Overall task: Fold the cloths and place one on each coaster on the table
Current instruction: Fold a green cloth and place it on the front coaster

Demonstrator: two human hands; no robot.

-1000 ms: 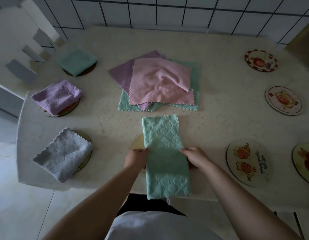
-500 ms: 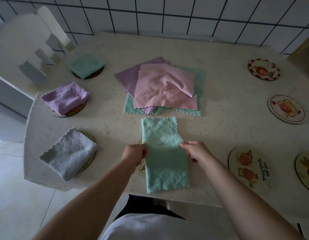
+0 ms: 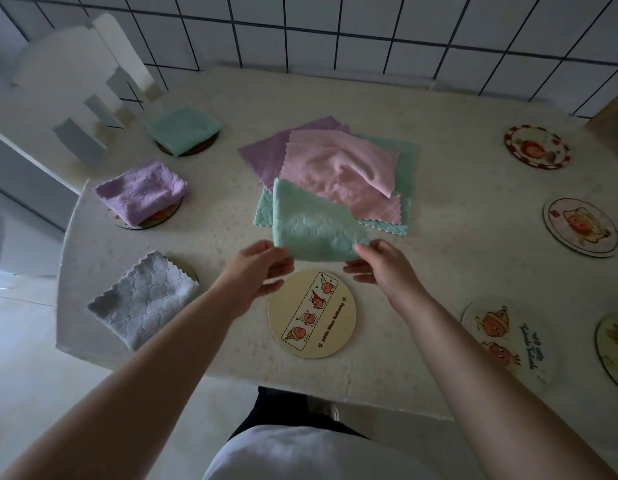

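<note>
This looks like a home, most likely a kitchen or dining corner. The wall (image 3: 335,26) behind is faced with white square tiles and dark grout. Against it stands a bench (image 3: 456,202) draped in a pale, faintly patterned covering, its far edge meeting the tiles. A white chair (image 3: 75,81) with a slotted back sits at the bench's far left corner. Round cartoon-printed coasters (image 3: 580,226) lie along the right edge like place settings, and the floor (image 3: 20,341) beyond the left edge is pale and glossy.

Folded mint cloth (image 3: 311,225) held aloft (slightly tilted), just beyond bare cream coaster (image 3: 312,314)
</note>
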